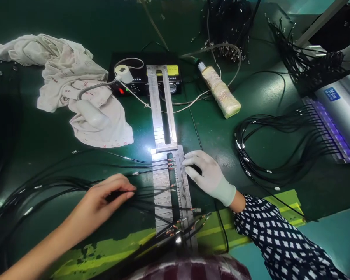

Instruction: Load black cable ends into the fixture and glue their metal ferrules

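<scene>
My bare left hand [112, 194] pinches thin black cables [146, 190] between thumb and fingertips, left of a slotted metal fixture [162, 186]. Their stripped ends lie across the fixture's slot. Higher up, several more cables sit in the grooves, with small coloured wire tips showing. My right hand [207, 175], in a white glove, rests at the fixture's right edge. Its fingers are stretched out and apart from the thumb, with nothing seen in them. Close to me, a loose bunch of cable ends with bare copper tips [177, 225] crosses the fixture's lower part.
Behind the fixture stands a black control box [140, 83]. A crumpled white cloth [76, 89] with a lamp head lies left; a wrapped bottle [220, 91] lies right. At far right, a silver 365nm lamp unit [341, 109] glows purple over coiled cables [245, 144].
</scene>
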Tool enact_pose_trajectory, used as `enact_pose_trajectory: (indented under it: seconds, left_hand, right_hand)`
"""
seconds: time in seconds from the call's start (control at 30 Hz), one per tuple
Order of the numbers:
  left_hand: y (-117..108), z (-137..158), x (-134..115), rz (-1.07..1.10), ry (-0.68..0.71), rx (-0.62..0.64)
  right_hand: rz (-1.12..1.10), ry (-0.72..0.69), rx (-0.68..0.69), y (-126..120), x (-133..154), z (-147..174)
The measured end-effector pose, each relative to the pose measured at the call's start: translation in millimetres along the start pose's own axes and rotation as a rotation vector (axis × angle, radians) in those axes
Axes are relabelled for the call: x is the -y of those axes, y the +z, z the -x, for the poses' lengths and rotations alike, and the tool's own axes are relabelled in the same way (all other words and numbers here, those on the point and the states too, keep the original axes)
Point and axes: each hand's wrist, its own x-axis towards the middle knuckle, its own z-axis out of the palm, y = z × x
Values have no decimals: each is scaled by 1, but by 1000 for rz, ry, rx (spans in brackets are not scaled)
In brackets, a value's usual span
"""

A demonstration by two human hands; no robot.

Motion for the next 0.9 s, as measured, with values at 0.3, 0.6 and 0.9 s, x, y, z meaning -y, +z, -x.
enact_pose_trajectory:
  seconds: [0.3,0.6,0.9]
  left_hand:
    - [29,-24,-8,-305,296,-120]
    - [23,-32,0,-354,383,-71]
    - [28,-32,-3,-597,487,-167]
  right_hand:
    - [13,29,13,-1,1,-1]
    - [25,43,19,-1,2,-1]
    - [22,43,19,-1,2,-2]
